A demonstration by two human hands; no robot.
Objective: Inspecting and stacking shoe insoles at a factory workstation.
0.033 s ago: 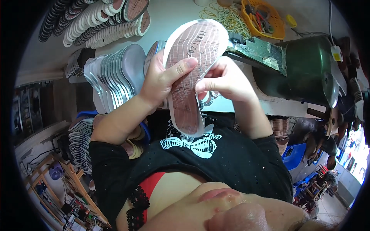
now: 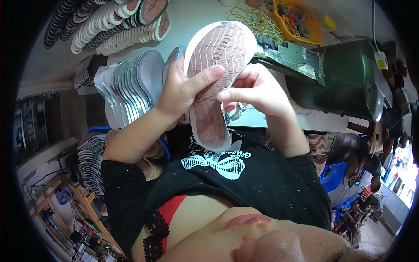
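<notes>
A shoe insole (image 2: pixel 211 114), brownish with pale lines and a white border, is held upright in front of my chest. My left hand (image 2: pixel 188 85) grips it from the left, thumb laid across its face and fingers behind it. At the right edge near the waist, my right hand (image 2: pixel 254 91) pinches the insole between thumb and fingers; part of those fingers is hidden behind it. Just left of my left hand stands a row of silvery grey insoles (image 2: pixel 150 74).
White and black-edged insoles (image 2: pixel 109 32) are stacked at the far left of the white table (image 2: pixel 192 22). A yellow basket of tools (image 2: pixel 316 35) stands beside tangled yellowish bands (image 2: pixel 257 24) at the back. To the right is a dark green machine (image 2: pixel 349 74); a blue chair (image 2: pixel 333 177) is beyond my right arm.
The insole has shifted slightly up and left. My right thumb has slid a little to the left over its edge; my left hand keeps its grip.
</notes>
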